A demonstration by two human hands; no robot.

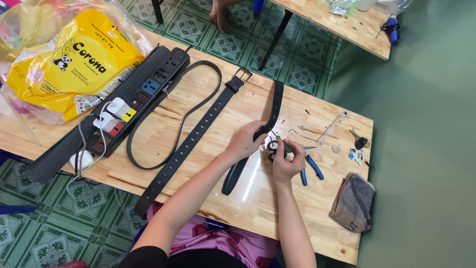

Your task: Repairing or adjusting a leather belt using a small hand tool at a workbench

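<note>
Black belt [271, 110], table centre, blue pliers [311, 169] at its four o'clock: left hand [244, 141] clamped on strap, right hand [287, 161] pinching green-handled tool [285, 145]; best kept pressed flat, tool upright.

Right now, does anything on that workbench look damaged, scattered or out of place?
Yes: small dark scraps lie scattered on the wooden table beyond the hands. The table's near left edge looks splintered. The left hand holds the short black belt; the right hand holds a small green-handled tool.
</note>
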